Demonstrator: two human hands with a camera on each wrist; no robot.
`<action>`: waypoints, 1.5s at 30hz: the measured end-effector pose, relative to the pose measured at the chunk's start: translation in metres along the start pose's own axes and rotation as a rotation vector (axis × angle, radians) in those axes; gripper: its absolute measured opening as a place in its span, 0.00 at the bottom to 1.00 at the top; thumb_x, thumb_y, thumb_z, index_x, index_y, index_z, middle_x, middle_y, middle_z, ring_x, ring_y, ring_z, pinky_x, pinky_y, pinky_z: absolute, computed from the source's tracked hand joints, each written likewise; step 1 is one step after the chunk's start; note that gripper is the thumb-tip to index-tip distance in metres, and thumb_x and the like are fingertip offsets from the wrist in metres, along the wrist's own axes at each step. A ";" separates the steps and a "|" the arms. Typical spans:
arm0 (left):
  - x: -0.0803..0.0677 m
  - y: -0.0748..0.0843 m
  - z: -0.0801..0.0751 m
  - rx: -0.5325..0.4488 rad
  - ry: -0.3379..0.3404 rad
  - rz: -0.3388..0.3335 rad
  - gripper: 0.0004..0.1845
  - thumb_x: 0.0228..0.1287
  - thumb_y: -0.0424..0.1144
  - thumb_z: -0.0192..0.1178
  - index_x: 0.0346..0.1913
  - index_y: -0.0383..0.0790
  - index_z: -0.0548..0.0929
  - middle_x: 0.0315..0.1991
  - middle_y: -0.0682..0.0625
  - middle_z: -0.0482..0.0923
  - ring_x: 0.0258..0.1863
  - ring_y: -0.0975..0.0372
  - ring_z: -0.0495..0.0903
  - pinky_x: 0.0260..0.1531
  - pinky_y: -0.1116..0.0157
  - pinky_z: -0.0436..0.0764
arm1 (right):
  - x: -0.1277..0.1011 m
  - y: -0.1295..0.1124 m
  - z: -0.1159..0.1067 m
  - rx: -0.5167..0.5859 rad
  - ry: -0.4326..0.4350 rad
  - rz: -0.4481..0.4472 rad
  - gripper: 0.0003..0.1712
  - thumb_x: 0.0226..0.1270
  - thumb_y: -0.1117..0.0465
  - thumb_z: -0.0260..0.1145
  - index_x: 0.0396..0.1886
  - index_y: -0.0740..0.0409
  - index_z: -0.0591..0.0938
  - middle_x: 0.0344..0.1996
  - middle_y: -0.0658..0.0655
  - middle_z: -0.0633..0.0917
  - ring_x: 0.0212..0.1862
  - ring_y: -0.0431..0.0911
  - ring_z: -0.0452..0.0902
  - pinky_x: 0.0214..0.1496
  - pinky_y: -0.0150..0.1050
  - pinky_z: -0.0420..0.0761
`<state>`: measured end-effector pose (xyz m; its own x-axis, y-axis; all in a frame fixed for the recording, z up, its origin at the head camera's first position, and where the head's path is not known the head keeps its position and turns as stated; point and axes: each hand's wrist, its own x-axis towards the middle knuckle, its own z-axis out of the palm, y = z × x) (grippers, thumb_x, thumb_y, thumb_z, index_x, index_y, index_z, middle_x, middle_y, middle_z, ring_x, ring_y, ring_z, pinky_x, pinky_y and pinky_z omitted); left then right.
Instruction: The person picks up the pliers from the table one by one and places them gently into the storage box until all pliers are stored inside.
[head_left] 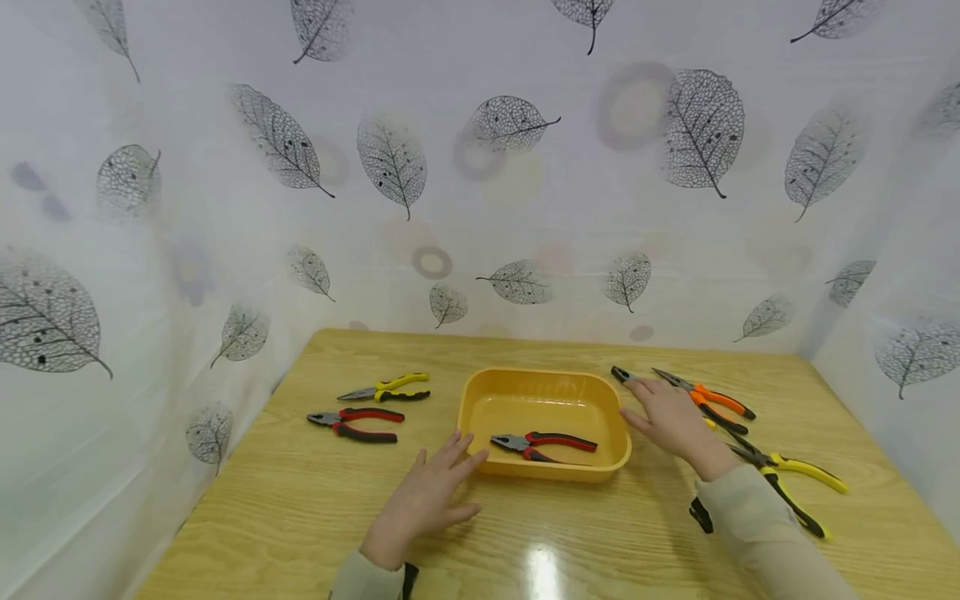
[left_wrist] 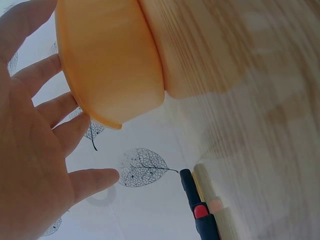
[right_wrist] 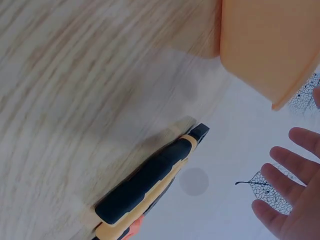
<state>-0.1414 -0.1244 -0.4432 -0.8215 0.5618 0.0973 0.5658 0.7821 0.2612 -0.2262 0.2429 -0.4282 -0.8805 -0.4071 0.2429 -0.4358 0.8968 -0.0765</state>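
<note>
Yellow tray holds red-handled pliers.

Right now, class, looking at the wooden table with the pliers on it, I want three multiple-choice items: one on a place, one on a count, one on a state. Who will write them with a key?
1. Where do the red-and-black-handled pliers nearest the hands lie?
A. inside the yellow plastic tray
B. on the wall
C. under the sleeve

2. How many pliers lie left of the tray?
A. none
B. two
C. five

3. How is the left hand?
A. clenched in a fist
B. gripping pliers
C. open, fingers spread by the tray

Key: 1 A, they rest on the tray floor; 2 B, a yellow-handled pair and a red-handled pair; 3 C, straight fingers hold nothing.
</note>
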 end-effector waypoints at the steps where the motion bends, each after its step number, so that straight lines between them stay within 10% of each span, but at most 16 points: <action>1: 0.000 0.000 0.000 0.001 -0.001 0.000 0.36 0.53 0.55 0.59 0.65 0.49 0.61 0.67 0.45 0.51 0.66 0.55 0.47 0.52 0.39 0.56 | 0.001 0.001 0.000 -0.003 -0.004 0.007 0.29 0.60 0.50 0.59 0.54 0.66 0.71 0.50 0.66 0.73 0.53 0.62 0.65 0.48 0.62 0.64; 45: -0.001 0.000 -0.002 0.010 0.003 0.008 0.36 0.53 0.54 0.59 0.65 0.49 0.62 0.67 0.45 0.51 0.66 0.55 0.47 0.52 0.39 0.58 | 0.015 0.047 0.026 0.001 -0.231 0.239 0.29 0.64 0.53 0.55 0.54 0.74 0.66 0.51 0.76 0.67 0.51 0.70 0.60 0.45 0.63 0.66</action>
<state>-0.1407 -0.1259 -0.4417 -0.8170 0.5674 0.1027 0.5732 0.7800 0.2511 -0.2646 0.2749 -0.4533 -0.9769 -0.2137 -0.0075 -0.2118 0.9716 -0.1057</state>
